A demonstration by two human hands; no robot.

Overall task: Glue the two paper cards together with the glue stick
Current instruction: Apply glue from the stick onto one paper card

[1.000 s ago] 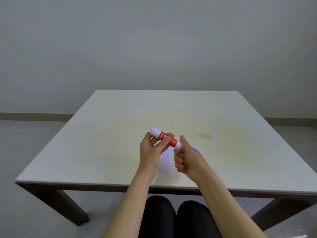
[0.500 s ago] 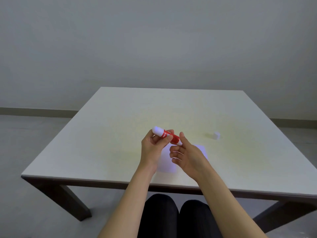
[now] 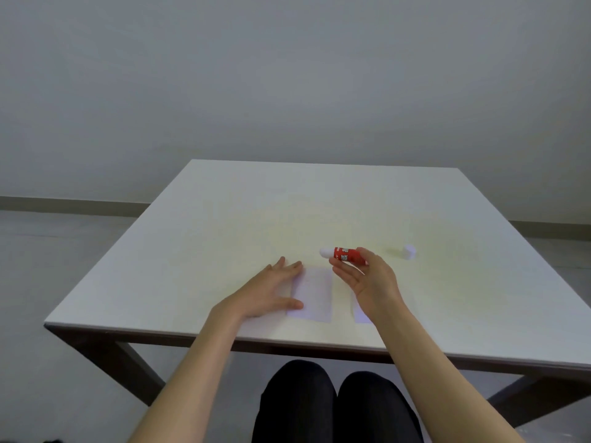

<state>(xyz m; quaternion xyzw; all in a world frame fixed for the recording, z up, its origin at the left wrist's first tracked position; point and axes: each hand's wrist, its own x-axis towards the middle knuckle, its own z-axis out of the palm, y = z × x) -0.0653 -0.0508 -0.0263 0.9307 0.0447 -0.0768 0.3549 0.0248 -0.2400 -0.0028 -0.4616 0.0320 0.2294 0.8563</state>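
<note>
My right hand [image 3: 371, 282] grips a red glue stick [image 3: 343, 254] by its base; its white tip points left, just above the table. One white paper card [image 3: 315, 294] lies flat near the front edge. My left hand [image 3: 270, 290] rests flat on the table with its fingers spread, touching that card's left edge. A second white card [image 3: 360, 314] lies to the right, mostly hidden under my right hand and wrist. The white glue cap [image 3: 409, 251] stands on the table to the right of the stick.
The white table [image 3: 224, 219] has a dark frame and legs, with its front edge close to my knees [image 3: 326, 404]. A grey wall and floor lie beyond it.
The glue stick passed from my left hand to my right hand. My left hand dropped flat onto the table beside the left card. The right hand moved right, uncovering the cards.
</note>
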